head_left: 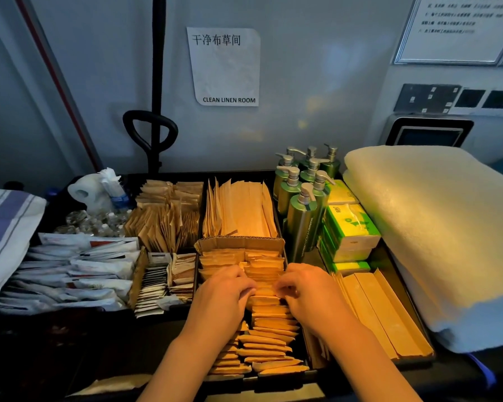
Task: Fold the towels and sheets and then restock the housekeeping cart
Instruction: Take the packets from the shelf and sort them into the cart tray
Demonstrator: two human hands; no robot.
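Note:
The top tray of the housekeeping cart (395,256) holds compartments of amenities. In the middle front compartment lie rows of small brown paper packets (269,340). My left hand (225,291) and my right hand (308,288) are both down in this compartment with fingers curled, pinching packets where the two hands meet. A thick stack of folded white towels (436,227) lies on the right end of the cart. A striped folded cloth (3,227) lies at the left edge.
Green pump bottles (302,198) and green-and-white tissue packs (350,230) stand right of centre. Long paper sleeves (241,210), brown sachets (163,219), white sachets (73,274) and tea bags (154,285) fill other compartments. A black handle (150,132) rises behind by the wall.

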